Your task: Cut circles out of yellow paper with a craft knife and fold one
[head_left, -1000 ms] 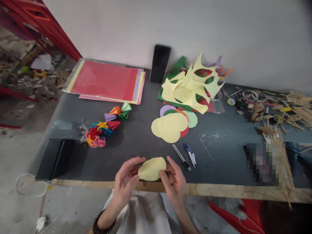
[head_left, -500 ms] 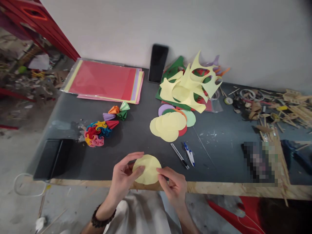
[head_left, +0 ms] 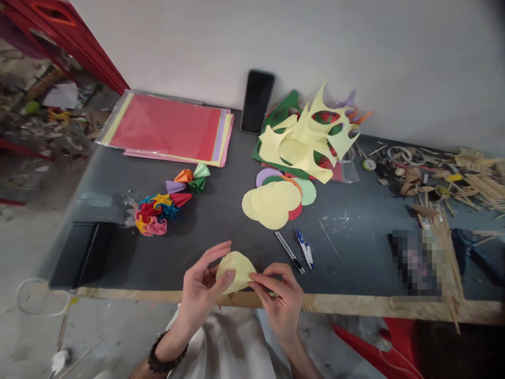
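A pale yellow paper circle [head_left: 236, 266] is held above the table's front edge, its right side bending between my fingers. My left hand [head_left: 205, 281] grips its left side, thumb on top and the fingers behind. With thumb and index finger, my right hand [head_left: 278, 289] pinches the right edge. Beyond the hands lies a loose pile of paper circles [head_left: 272, 205], yellow on top with purple, green, orange and red ones below. To their right are a utility knife [head_left: 290, 252] and a blue and white drawing compass [head_left: 305, 250].
Coloured paper sheets [head_left: 165, 126] lie back left, near a leaning phone [head_left: 257, 101]. Cut paper scraps [head_left: 303, 142] are heaped beside it. Folded paper cones [head_left: 199, 183] and a curled paper cluster [head_left: 155, 215] sit at left. Wooden sticks [head_left: 473, 173] clutter the right.
The right edge of the yellow circle has bent inward, and my right hand has shifted slightly left with it. My left hand keeps its hold.
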The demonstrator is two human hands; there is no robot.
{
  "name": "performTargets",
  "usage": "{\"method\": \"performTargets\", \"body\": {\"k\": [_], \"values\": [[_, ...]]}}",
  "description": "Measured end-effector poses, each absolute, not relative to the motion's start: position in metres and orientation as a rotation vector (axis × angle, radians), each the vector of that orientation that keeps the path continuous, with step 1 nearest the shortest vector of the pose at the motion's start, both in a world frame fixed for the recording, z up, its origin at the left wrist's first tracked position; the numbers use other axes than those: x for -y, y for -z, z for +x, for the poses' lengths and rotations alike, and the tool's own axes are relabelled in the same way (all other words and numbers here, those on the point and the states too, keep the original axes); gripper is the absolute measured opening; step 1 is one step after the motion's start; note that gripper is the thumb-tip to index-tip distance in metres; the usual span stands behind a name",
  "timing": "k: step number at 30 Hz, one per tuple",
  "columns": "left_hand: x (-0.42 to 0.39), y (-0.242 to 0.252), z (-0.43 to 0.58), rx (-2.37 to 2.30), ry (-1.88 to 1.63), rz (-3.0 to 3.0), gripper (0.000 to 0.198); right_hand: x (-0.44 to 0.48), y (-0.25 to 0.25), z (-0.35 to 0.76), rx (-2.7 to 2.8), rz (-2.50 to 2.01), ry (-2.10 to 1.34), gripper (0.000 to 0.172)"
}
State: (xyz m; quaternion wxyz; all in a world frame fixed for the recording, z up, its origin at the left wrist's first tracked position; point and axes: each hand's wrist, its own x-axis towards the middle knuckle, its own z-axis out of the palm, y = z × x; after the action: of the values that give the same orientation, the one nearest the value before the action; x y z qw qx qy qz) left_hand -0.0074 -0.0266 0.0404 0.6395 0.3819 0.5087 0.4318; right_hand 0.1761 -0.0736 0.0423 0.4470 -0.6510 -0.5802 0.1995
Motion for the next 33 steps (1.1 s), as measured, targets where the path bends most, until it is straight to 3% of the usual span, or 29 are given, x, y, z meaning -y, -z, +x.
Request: {"method": "performTargets", "body": {"k": [3,8,12,21,27,33], "values": [[0.029,-0.040,-0.005,-1.161,-0.977,0.828,0.038,0.072,-0.042,0.177,1.412,-1.653,-0.476,0.012],[0.035,-0.034,-0.005,-1.142,-0.966,0.826,0.041,0.071,-0.044,0.174,1.601,-1.520,-0.406,0.029],[0.034,-0.037,-0.005,-1.103,-0.917,0.835,0.040,0.072,-0.046,0.171,1.618,-1.531,-0.353,0.021],[0.024,-0.037,-0.007,-0.964,-0.780,1.010,0.012,0.077,-0.046,0.168,1.747,-1.559,-0.139,0.023],[0.018,-0.035,-0.015,-0.938,-0.804,1.362,0.008,0.073,-0.047,0.167,1.650,-1.499,-0.335,0.011],[0.019,-0.035,-0.012,-1.027,-0.811,1.618,0.013,0.069,-0.049,0.168,1.678,-1.444,-0.335,0.013]]}}
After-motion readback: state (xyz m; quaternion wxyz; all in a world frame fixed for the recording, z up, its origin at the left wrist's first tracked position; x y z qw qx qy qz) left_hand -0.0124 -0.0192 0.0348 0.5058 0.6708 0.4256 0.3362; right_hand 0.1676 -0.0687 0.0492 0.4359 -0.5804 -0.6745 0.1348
